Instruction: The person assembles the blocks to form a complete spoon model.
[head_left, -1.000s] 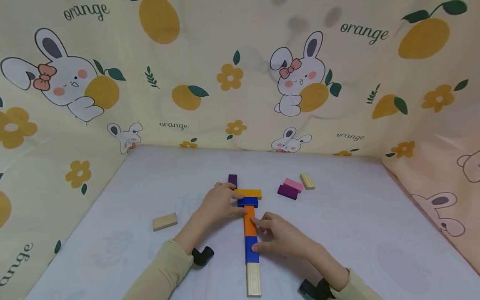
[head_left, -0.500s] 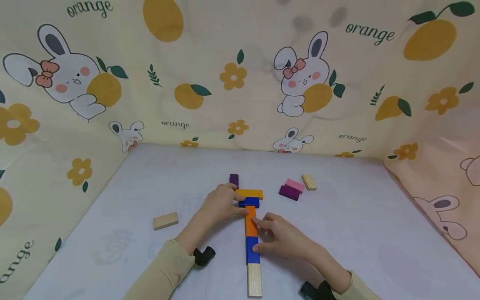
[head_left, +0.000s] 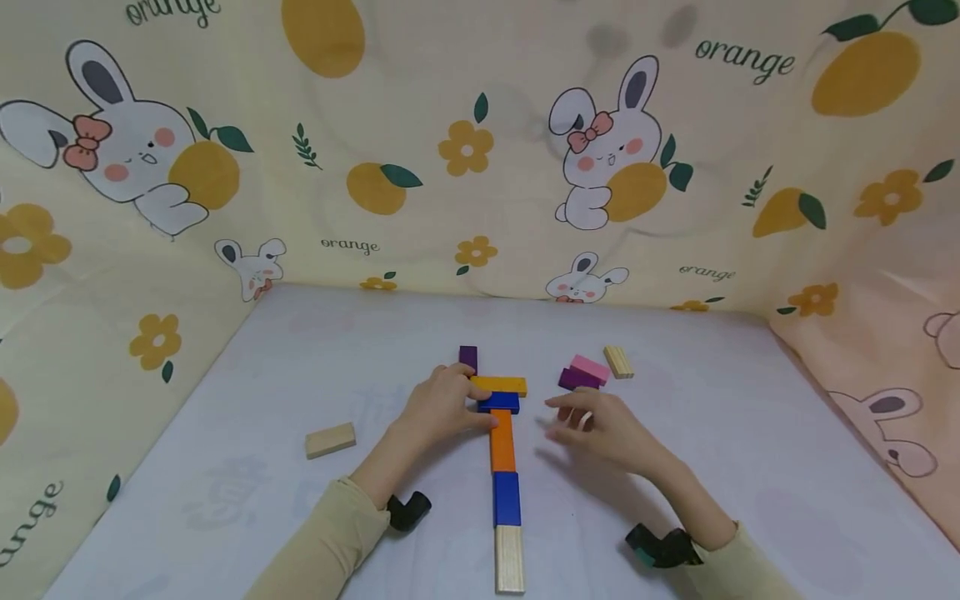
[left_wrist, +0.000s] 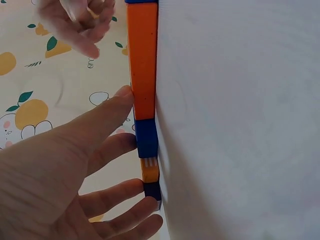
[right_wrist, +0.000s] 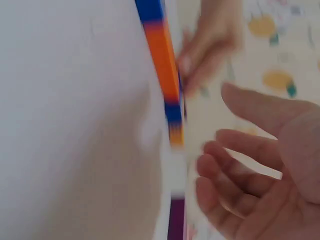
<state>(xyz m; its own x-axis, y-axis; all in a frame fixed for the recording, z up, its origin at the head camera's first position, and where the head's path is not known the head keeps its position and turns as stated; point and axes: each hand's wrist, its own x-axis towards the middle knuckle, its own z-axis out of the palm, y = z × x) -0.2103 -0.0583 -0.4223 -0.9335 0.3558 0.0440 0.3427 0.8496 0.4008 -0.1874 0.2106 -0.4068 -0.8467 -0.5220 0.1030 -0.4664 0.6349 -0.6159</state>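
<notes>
While our left grip (head_left: 442,406) is touching the orange blk (head_left: 502,442) & upper blue blk (head_left: 499,403) from the L, its fingers are spreading apart, nearly straight. Our right grip (head_left: 607,425) is hovering just R of them, thumb & fingertips apart, fingers loosely curled.

We're handling small rect. blks, flat-faced w/ crisp edges; the bare ones are showing pale wood grain, & the right plain blk (head_left: 618,362) is showing lengthwise grooves.

Mid-worktop (head_left: 225,417), on smooth white covering, six are lying in a line, far to near: far purple blk (head_left: 468,356), yellow blk (head_left: 506,385) & upper blue crosswise, then orange, lower blue blk (head_left: 507,500) & near plain blk (head_left: 509,560) lengthwise. Orange is looking bright & matte, w/ a few tiny dark specks.

Off to the R, near purple blk (head_left: 577,379) & pink blk (head_left: 590,367) are lying close together, right plain one just beside. Well L, left plain blk (head_left: 331,441) is lying alone.

We're counting 10 total: 3 plain, 2 blue, 2 purple, 1 orange, 1 yellow, 1 pink.
</notes>
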